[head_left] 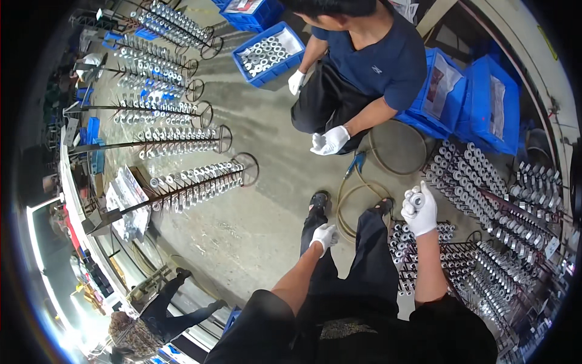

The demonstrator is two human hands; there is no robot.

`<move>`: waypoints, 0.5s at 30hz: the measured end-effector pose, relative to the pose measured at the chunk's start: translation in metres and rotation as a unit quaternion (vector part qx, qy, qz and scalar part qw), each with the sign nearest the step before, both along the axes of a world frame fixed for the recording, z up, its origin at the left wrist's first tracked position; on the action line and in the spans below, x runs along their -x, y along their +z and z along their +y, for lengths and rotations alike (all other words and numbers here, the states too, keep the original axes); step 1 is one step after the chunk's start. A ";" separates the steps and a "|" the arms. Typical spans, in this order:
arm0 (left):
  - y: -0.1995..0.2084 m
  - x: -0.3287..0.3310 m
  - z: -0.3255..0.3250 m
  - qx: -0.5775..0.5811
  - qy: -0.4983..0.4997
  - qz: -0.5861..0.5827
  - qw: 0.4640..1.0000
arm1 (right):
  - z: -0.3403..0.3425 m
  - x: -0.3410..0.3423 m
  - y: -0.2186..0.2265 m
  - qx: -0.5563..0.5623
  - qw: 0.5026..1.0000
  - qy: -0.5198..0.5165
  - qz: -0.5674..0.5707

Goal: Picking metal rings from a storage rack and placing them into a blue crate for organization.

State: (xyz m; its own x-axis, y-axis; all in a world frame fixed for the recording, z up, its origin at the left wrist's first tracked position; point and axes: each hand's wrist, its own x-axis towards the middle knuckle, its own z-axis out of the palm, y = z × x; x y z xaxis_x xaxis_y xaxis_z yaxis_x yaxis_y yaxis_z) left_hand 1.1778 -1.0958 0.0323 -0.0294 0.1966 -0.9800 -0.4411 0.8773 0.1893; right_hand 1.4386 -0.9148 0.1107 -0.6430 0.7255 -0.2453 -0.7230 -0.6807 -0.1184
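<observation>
My right hand (423, 217), in a white glove, is raised at the right with its fingers closed around a grey metal ring (417, 201). The ring's round hole faces up toward me. Low in front of my left thigh is my left hand (325, 237), also gloved. Its fingers are curled in, and anything inside them is hidden. Nearest to my right hand is a rack of similar metal rings (467, 170), set in rows on thin prongs.
A co-worker (376, 67) in white gloves sits ahead, beside a blue crate (267, 77) of metal rings. More blue crates (494, 103) stand at the right. A yellowish hose (342, 203) coils by my feet. Ring-laden racks (200, 191) stick out at the left.
</observation>
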 end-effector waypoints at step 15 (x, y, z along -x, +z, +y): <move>-0.040 0.020 -0.047 0.030 -0.038 -0.024 0.999 | -0.012 0.035 0.024 0.136 0.948 -0.124 -0.259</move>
